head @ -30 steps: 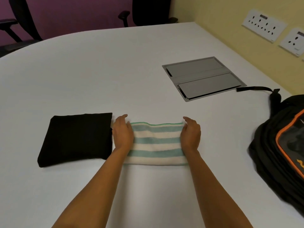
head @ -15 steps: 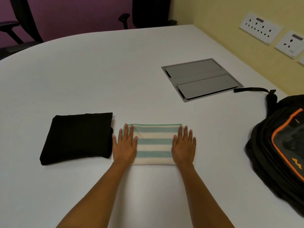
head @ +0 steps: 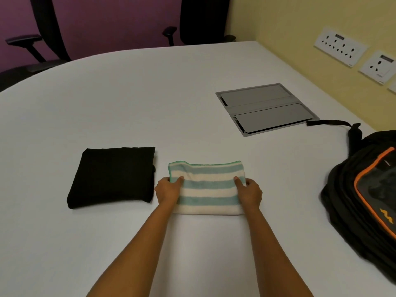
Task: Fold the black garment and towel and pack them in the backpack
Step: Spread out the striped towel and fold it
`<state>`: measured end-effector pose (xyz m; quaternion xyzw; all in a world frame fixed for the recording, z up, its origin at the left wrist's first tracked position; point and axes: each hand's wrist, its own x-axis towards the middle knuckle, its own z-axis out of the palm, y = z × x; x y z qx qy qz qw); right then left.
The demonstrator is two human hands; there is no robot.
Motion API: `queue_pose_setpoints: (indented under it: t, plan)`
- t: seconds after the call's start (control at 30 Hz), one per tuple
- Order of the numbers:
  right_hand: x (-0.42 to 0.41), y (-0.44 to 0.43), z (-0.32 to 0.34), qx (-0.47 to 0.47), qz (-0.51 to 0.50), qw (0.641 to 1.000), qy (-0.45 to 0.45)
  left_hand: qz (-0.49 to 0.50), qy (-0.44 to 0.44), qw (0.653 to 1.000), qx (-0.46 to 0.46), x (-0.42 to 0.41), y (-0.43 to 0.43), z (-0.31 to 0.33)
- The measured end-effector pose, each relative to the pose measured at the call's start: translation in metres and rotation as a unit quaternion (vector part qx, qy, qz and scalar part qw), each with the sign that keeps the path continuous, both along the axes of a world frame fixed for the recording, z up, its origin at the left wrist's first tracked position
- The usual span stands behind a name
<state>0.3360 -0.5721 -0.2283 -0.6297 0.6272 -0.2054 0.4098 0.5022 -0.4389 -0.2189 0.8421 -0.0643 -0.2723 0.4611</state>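
A folded towel with teal and cream stripes lies on the white table in front of me. My left hand grips its left end, thumb on top and fingers under the edge. My right hand grips its right end the same way. The black garment lies folded into a flat square just left of the towel. A black backpack with orange trim lies at the right edge of the table, its strap trailing toward the wall.
A grey metal cable hatch is set into the table beyond the towel. Wall sockets sit on the yellow wall at right. Two black office chairs stand behind the table's far edge.
Both hands lay flat on top of the towel half a second ago. They have slid out to its two ends and now grip it. The garment and backpack have not moved.
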Motion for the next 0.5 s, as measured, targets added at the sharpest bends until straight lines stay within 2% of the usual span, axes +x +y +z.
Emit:
queue_pose_setpoints:
  t: [0.2,0.5]
  plan:
    - [0.014,0.008,0.029,0.005,-0.006,0.997,-0.077,0.009,-0.043,0.998,-0.044,0.022,0.011,0.036]
    - [0.107,0.058,0.083,-0.015,0.061,0.981,-0.185,0.077,-0.154,0.984,-0.040,0.101,0.073,0.083]
